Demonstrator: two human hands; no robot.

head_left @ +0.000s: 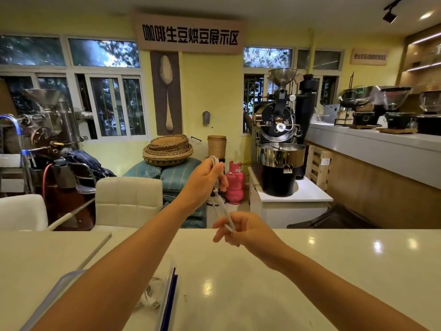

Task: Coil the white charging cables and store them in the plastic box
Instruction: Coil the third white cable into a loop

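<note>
A white charging cable [220, 207] is stretched in folded strands between both hands, held up above the white table [310, 271]. My left hand [205, 181] grips its upper loop, raised higher and farther away. Lower and nearer, my right hand [241, 229] pinches the strands at their bottom end. A clear plastic box [167, 299] with a blue rim sits at the near left of the table, partly hidden by my left forearm. Inside it lies another white cable [150, 298] with a USB plug showing.
White padded chairs [128, 201] stand behind the table's far edge. Beyond are a pink gas cylinder [235, 181], stacked woven baskets [168, 149], a coffee roaster [280, 144] and a long counter [381, 149] on the right.
</note>
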